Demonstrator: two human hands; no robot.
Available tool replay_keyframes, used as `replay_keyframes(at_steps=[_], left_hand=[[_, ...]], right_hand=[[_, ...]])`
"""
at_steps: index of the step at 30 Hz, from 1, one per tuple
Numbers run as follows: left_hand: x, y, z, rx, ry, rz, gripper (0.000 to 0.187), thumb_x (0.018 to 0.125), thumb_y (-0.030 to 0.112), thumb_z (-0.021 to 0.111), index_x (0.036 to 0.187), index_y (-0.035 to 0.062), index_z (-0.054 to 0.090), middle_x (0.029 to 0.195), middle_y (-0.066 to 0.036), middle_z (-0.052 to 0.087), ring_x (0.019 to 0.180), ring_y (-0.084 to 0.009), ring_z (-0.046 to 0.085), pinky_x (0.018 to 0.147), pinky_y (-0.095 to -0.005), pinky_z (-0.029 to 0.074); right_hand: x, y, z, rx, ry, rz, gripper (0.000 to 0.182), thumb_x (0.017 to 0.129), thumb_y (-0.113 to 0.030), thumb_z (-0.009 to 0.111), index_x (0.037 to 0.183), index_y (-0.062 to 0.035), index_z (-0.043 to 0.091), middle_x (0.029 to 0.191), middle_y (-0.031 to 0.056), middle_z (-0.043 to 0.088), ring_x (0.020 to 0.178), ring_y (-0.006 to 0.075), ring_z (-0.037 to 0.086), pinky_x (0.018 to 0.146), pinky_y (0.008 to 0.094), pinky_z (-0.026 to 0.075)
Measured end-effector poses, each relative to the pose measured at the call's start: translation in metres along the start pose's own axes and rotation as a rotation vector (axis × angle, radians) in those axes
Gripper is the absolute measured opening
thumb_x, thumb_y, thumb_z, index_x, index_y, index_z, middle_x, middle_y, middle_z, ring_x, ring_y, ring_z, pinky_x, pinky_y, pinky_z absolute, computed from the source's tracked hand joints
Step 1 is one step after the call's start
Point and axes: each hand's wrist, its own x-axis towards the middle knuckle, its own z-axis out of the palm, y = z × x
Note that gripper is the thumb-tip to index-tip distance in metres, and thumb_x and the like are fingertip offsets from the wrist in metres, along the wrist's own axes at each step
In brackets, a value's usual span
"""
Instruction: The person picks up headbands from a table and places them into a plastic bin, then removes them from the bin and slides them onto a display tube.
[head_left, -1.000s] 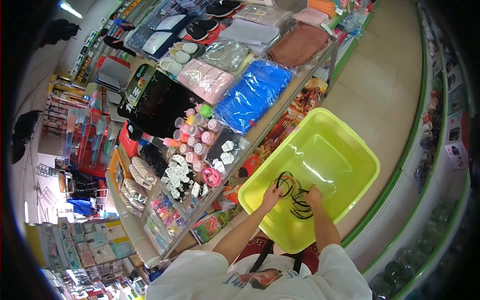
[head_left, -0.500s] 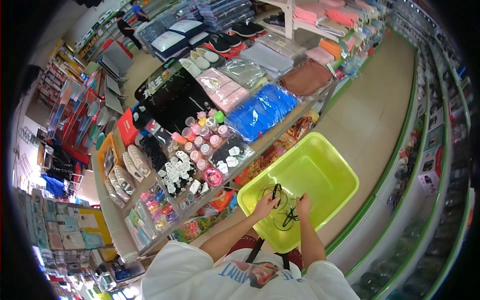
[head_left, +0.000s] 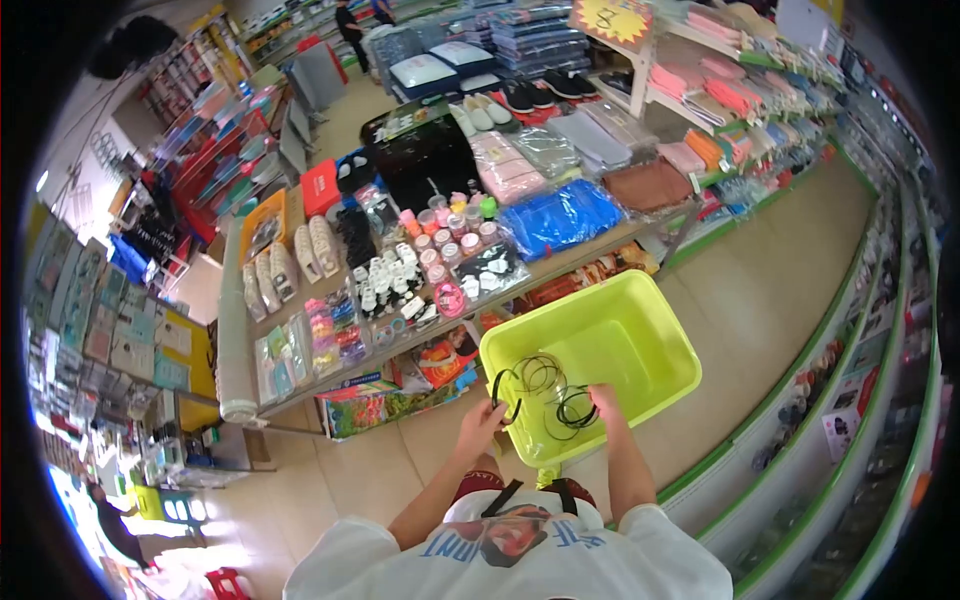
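Note:
My left hand [head_left: 484,424] is closed on a curved black headband [head_left: 499,388] at the near left rim of a yellow-green plastic basin [head_left: 655,345]. My right hand [head_left: 605,401] is over the basin's near right part, its fingers closed on a bunch of thin black hoops [head_left: 573,412]. Between the hands, thin wire-like hoops [head_left: 541,372] lie in the basin. The basin is in front of my body, beside the display table.
The display table [head_left: 405,345] holds small jars [head_left: 437,258], white clips [head_left: 388,280], slippers [head_left: 316,247] and a bagged blue cloth [head_left: 562,217]. Shelves [head_left: 775,455] curve along the right. Two people stand far back. Tiled floor [head_left: 765,260] runs between table and shelves.
The view has tilted and shifted. My left hand has moved left with the headband, out to the basin's rim. The black hoops are now up against my right hand's fingers.

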Motion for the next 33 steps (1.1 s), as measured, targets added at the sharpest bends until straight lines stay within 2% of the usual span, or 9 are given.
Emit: replay_keyframes(at_steps=[3, 6, 9, 15, 18, 20, 22, 27, 33], left_hand=[[-0.053, -0.013, -0.019, -0.115, 0.145, 0.047, 0.025, 0.098, 0.024, 0.061, 0.107, 0.0008, 0.061, 0.086, -0.006, 0.065, 0.084, -0.0149, 0.068, 0.073, -0.0256, 0.054], [-0.093, -0.019, -0.047, -0.130, 0.259, 0.082, 0.025, 0.099, 0.023, 0.059, 0.108, 0.0002, 0.060, 0.084, -0.006, 0.066, 0.084, -0.0148, 0.067, 0.074, -0.0268, 0.054], [-0.126, -0.026, -0.082, -0.245, 0.371, 0.101, 0.025, 0.099, 0.023, 0.059, 0.109, 0.0005, 0.060, 0.087, -0.008, 0.067, 0.082, -0.0139, 0.066, 0.073, -0.0279, 0.053], [-0.200, -0.059, -0.189, -0.162, 0.576, 0.181, 0.026, 0.100, 0.024, 0.055, 0.107, -0.0006, 0.061, 0.083, -0.007, 0.066, 0.077, -0.0122, 0.062, 0.071, -0.0266, 0.050], [-0.249, -0.063, -0.252, -0.051, 0.639, 0.202, 0.027, 0.101, 0.024, 0.053, 0.107, -0.0010, 0.062, 0.078, -0.006, 0.064, 0.073, -0.0113, 0.059, 0.069, -0.0268, 0.049], [-0.283, -0.061, -0.288, -0.047, 0.626, 0.189, 0.027, 0.101, 0.023, 0.052, 0.108, -0.0009, 0.062, 0.076, -0.004, 0.061, 0.071, -0.0108, 0.057, 0.068, -0.0269, 0.049], [-0.314, -0.058, -0.324, -0.096, 0.573, 0.173, 0.027, 0.102, 0.022, 0.051, 0.111, -0.0005, 0.062, 0.073, -0.003, 0.058, 0.070, -0.0104, 0.056, 0.068, -0.0269, 0.049], [-0.362, -0.066, -0.388, -0.309, 0.566, 0.171, 0.028, 0.103, 0.021, 0.049, 0.115, -0.0008, 0.061, 0.073, 0.000, 0.053, 0.069, -0.0091, 0.055, 0.069, -0.0262, 0.050], [-0.352, -0.092, -0.450, -0.462, 0.706, 0.168, 0.025, 0.102, 0.016, 0.050, 0.118, -0.0018, 0.058, 0.078, 0.000, 0.053, 0.073, -0.0099, 0.058, 0.073, -0.0269, 0.051]], right_hand=[[0.016, 0.002, -0.002, -0.066, 0.055, 0.035, 0.024, 0.081, -0.014, 0.062, 0.059, -0.0074, 0.054, 0.051, 0.0045, 0.046, 0.038, 0.0140, 0.038, 0.036, 0.0349, 0.023], [0.036, 0.000, -0.012, -0.306, 0.091, -0.173, 0.023, 0.080, -0.015, 0.063, 0.060, -0.0072, 0.053, 0.053, 0.0060, 0.050, 0.041, 0.0143, 0.042, 0.036, 0.0343, 0.028], [-0.017, -0.043, -0.002, -0.154, 0.082, -0.362, 0.021, 0.081, -0.016, 0.065, 0.066, -0.0091, 0.053, 0.053, 0.0030, 0.048, 0.044, 0.0159, 0.042, 0.039, 0.0339, 0.032], [-0.220, -0.129, 0.120, 0.764, -0.306, -0.097, 0.024, 0.093, -0.025, 0.063, 0.075, -0.0138, 0.052, 0.053, -0.0037, 0.039, 0.048, 0.0128, 0.039, 0.051, 0.0296, 0.035], [-0.283, -0.114, 0.216, 0.767, -0.898, 0.007, 0.023, 0.097, -0.027, 0.058, 0.080, -0.0119, 0.057, 0.053, -0.0041, 0.037, 0.050, 0.0102, 0.038, 0.054, 0.0273, 0.032], [-0.320, -0.096, 0.291, 0.477, -1.223, -0.081, 0.020, 0.099, -0.027, 0.055, 0.095, -0.0092, 0.063, 0.053, -0.0055, 0.034, 0.051, 0.0088, 0.036, 0.051, 0.0256, 0.027], [-0.372, -0.073, 0.363, 0.010, -1.144, -0.323, 0.023, 0.102, -0.023, 0.050, 0.112, -0.0080, 0.064, 0.055, -0.0072, 0.034, 0.052, 0.0057, 0.034, 0.050, 0.0235, 0.026], [-0.453, -0.020, 0.487, -0.482, -1.210, -0.659, 0.024, 0.095, -0.025, 0.065, 0.111, -0.0065, 0.065, 0.062, -0.0069, 0.048, 0.055, 0.0027, 0.046, 0.050, 0.0221, 0.034], [-0.436, -0.025, 0.584, -0.668, -1.233, -0.623, 0.022, 0.094, -0.022, 0.066, 0.107, -0.0039, 0.062, 0.065, -0.0041, 0.056, 0.055, 0.0044, 0.051, 0.051, 0.0228, 0.040]])
